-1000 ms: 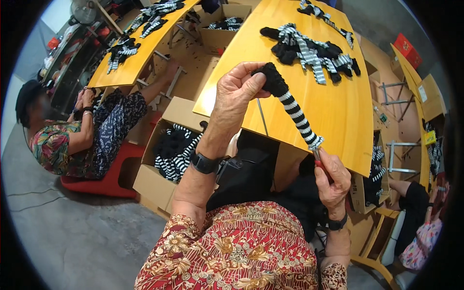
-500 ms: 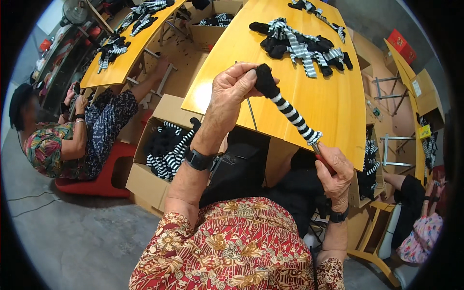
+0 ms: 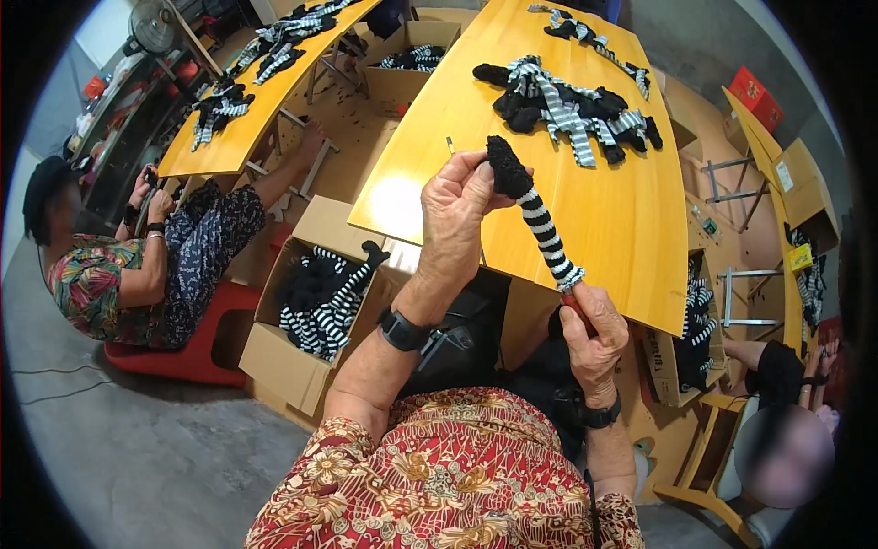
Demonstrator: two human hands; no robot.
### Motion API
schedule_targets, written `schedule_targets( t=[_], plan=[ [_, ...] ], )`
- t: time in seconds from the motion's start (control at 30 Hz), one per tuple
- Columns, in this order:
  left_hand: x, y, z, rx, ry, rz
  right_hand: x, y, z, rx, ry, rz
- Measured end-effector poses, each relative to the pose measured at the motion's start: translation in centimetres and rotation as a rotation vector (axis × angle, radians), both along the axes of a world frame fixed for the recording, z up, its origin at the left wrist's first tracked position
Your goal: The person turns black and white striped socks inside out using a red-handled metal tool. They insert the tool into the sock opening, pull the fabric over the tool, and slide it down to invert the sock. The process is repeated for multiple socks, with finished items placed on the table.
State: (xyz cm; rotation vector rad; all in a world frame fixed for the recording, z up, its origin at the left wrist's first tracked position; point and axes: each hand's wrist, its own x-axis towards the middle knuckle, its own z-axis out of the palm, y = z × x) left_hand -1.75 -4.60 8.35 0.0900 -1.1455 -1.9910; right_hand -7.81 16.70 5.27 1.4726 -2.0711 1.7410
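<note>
A knitted piece [image 3: 548, 240], black at its upper end and a narrow black-and-white striped tube below, stretches between my hands above the near edge of the table. My left hand [image 3: 455, 206] pinches its black end, thumb on top. Closed in my right hand [image 3: 599, 340] is a red-handled tool [image 3: 569, 298] at the tube's white-edged lower opening. Its shaft is hidden inside the knit, and my fingers cover most of the handle. Beyond my hands, a heap of black and grey-striped knitted pieces [image 3: 572, 105] lies on the yellow table [image 3: 425, 169].
Cardboard boxes of striped knits stand at my left [image 3: 274, 371] and right [image 3: 666, 366]. A thin pencil-like stick [image 3: 450, 145] lies near my left hand. One co-worker [image 3: 128, 265] sits on a red chair at the left; another person is at the far right.
My right hand has moved left and the tool sits deeper, its metal shaft no longer showing. My left hand has shifted slightly right and down, still pinching the black end.
</note>
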Motion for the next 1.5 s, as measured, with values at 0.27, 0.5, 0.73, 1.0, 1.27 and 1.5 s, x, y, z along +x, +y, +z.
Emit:
schedule_targets(
  t=[0.27, 0.5, 0.73, 1.0, 1.27, 1.5],
  plan=[
    [-0.4, 0.3, -0.2, -0.018, -0.001, 0.078, 1.4, -1.7, 0.9, -0.041, 0.062, -0.076],
    [1.9, -2.7, 2.5, 0.031, -0.012, -0.282, 0.4, -0.4, 1.2, -0.030, 0.123, 0.045],
    [0.7, -1.3, 1.8, -0.115, 0.043, 0.041, 3.0, 0.2, 0.0, -0.145, -0.754, 0.341],
    [0.0, 0.1, 0.3, -0.198, 0.013, 0.167, 4.8, -1.2, 0.5, -0.288, -0.916, 0.244],
    [2.0, -0.8, 1.9, 0.038, 0.055, -0.114, 3.2, -0.9, 0.1, -0.096, -0.098, 0.055],
    [1.2, -1.1, 1.4, -0.024, 0.015, 0.080, 4.6, -0.1, -0.2, -0.078, -0.498, 0.135]
  ],
)
